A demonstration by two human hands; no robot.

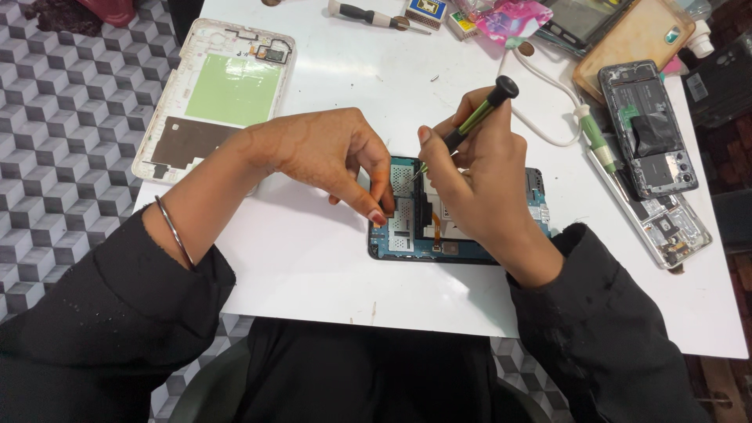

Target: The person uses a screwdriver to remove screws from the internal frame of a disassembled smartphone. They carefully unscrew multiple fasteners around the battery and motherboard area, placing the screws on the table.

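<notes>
An opened tablet (403, 231) with a blue circuit board and metal shields lies on the white table (313, 266) in front of me. My left hand (329, 153) rests on its left part, fingertips pressing the board near the edge. My right hand (478, 176) grips a small screwdriver (482, 110) with a green and black handle, its tip pointing down at the top of the board. The hand hides the middle of the tablet.
A white tablet back cover (215, 94) lies at the far left. Two opened phones (650, 129) lie at the right beside a white cable (548, 102). Another screwdriver (372, 16), small boxes and a brown case (638, 39) sit along the far edge. The floor is patterned.
</notes>
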